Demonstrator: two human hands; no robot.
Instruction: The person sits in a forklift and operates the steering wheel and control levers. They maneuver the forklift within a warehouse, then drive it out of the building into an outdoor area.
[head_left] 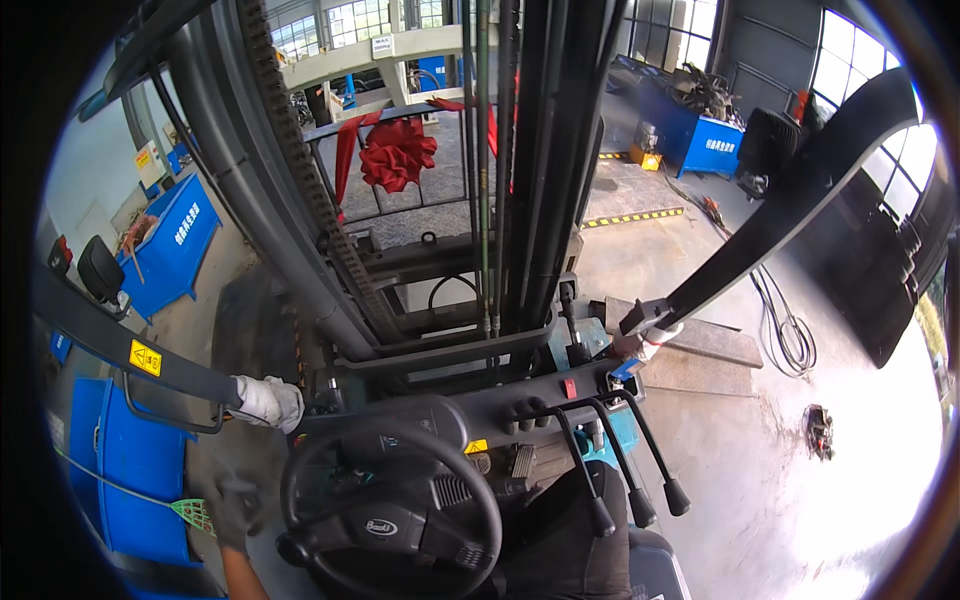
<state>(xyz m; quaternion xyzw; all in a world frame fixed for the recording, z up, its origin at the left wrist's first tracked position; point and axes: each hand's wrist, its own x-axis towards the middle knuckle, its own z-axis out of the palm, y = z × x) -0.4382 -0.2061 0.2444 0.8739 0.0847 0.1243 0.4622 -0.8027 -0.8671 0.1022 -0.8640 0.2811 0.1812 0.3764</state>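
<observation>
1. in the head view, taking the hub as the clock's centre, the black round plastic steering wheel (400, 530), the thing nearest the visible hand, sat low in front of the seat, likely so that a seated driver could reach it easily.
2. a black rounded knob (292, 547) stood on its rim near nine o'clock, probably there to let one palm turn the wheel.
3. three long black levers with dark knobs (642, 507) leaned back toward three o'clock, beside a dark-trousered leg (570, 530); that placing presumably suited the right hand.
4. toward one o'clock rose the tall black steel mast (540, 150); beyond its open middle, at twelve, a red gathered-fabric rosette (398, 155) hung on the rack, seemingly as decoration.
5. white cloth-like wrapping (268, 402) covered the foot of the left black pillar between ten and eleven o'clock, perhaps as padding.
6. the left hand (238, 505), in a dark grey glove, was at nine o'clock, just outside the wheel and apart from its rim. its bare forearm (240, 575) came up from eight o'clock, fingers pointing roughly toward twelve. blur hid the fingers, so i could not tell whether they were spread, curled or gripping anything.
7. a green slotted plastic paddle (192, 515) showed just beyond that hand; whether they touched was unclear.
8. the right hand was out of sight, so its state could not be told.
</observation>
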